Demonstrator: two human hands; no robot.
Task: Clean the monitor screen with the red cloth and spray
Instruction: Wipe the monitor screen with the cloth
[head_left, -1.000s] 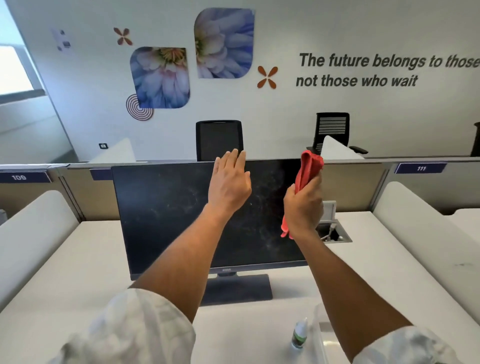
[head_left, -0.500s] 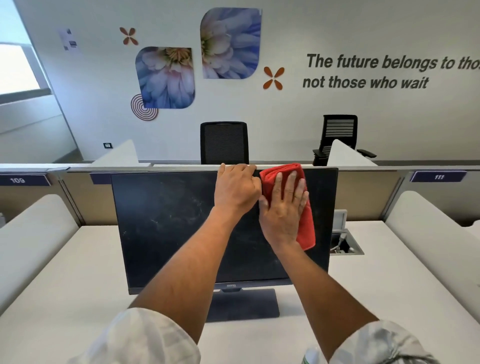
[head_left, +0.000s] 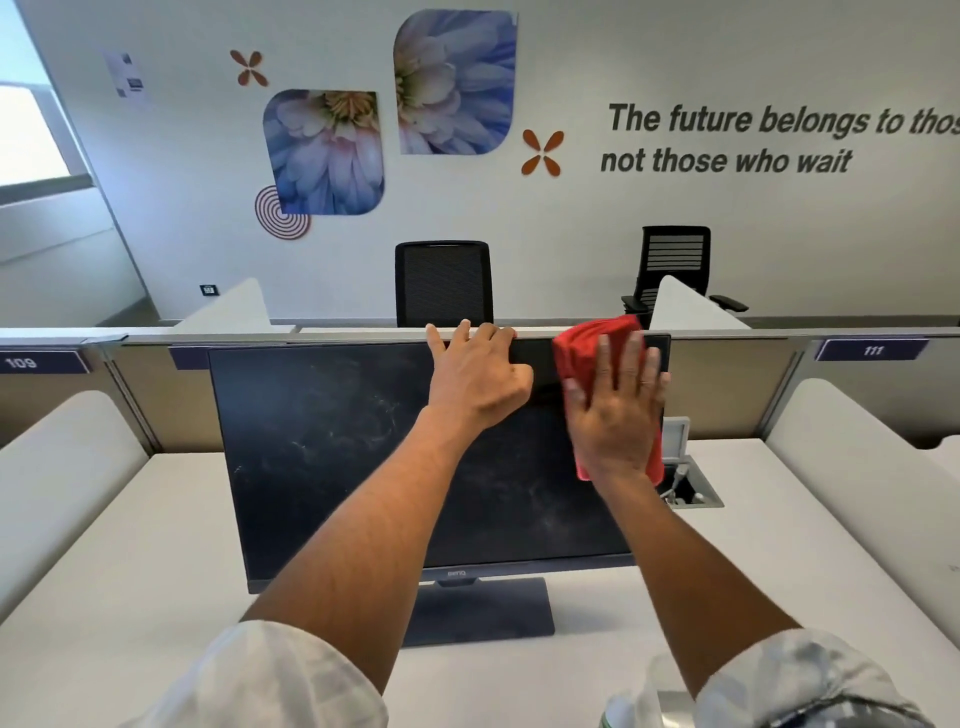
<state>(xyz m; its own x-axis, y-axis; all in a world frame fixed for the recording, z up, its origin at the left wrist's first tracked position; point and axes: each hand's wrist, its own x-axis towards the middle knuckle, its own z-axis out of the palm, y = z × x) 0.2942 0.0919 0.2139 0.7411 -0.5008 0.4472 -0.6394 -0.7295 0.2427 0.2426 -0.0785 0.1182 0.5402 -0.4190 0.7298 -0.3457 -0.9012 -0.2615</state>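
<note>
Left hand (head_left: 475, 376) grips the monitor (head_left: 332, 447) top, steadying it; right hand (head_left: 615, 410), flat and open, presses the red cloth (head_left: 597, 338). Overlapping strokes toward the smudges serve best.

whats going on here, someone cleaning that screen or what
Yes. A person is wiping a desk monitor. The right hand presses a red cloth flat against the screen's upper right corner, while the left hand grips the monitor's top edge to steady it. Smudges and streaks show across the middle and left of the dark screen, so most of it looks unwiped. What may be the spray bottle barely shows at the bottom edge.
</note>
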